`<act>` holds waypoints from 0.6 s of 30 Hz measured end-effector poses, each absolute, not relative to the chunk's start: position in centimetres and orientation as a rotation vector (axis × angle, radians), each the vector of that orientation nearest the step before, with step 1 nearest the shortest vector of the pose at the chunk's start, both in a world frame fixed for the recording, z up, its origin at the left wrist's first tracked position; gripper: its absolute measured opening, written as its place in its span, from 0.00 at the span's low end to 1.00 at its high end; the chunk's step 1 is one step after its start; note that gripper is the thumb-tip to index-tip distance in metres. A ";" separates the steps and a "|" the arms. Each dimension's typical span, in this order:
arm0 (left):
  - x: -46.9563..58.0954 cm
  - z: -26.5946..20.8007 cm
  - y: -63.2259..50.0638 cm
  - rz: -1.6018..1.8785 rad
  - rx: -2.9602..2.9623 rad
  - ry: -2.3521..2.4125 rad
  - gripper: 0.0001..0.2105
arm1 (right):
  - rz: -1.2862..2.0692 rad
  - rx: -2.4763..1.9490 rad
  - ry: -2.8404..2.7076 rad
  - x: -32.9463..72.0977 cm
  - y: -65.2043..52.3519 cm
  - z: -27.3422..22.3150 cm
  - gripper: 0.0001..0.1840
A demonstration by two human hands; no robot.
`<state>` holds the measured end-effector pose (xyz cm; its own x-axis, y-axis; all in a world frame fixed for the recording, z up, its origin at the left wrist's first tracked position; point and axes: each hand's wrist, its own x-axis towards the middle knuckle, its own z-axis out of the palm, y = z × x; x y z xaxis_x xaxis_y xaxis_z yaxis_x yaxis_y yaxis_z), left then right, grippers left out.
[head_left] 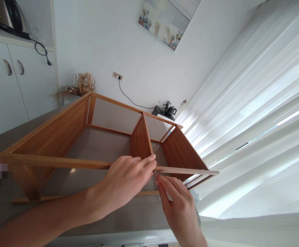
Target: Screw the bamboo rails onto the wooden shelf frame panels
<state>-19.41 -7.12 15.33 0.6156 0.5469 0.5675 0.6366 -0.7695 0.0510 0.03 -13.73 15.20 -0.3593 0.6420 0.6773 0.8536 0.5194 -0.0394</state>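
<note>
Right hand (159,177) pinches small metal rod (155,174) under near rail (187,170) of wooden shelf frame (54,127), by middle panel (140,139); left hand (128,175) lies over rail, grip unclear.

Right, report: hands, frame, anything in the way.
Left hand on wooden frame. Right hand pinching small metal piece at near rail. Middle panel in frame. Left hand hides part of rail.

The frame (140,139) is smooth wood, the small fitting (155,175) shiny metal. The curtain (254,120) is cloth; the table (139,219) looks glossy.
</note>
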 end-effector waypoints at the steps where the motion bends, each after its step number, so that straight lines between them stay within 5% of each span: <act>1: -19.4 15.3 -7.1 -0.868 -2.678 -0.989 0.11 | -0.374 -1.215 -2.092 -0.1 -13.7 14.9 0.09; 18: -19.3 15.5 -7.1 -0.892 -2.665 -0.996 0.08 | -0.586 -1.128 -2.086 0.0 -14.3 12.6 0.18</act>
<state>-19.34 -7.13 15.52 0.6005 0.5456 0.5846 0.6408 -0.7656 0.0562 -0.04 -14.28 12.60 -0.3891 0.5416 0.7452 0.8506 0.5218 0.0649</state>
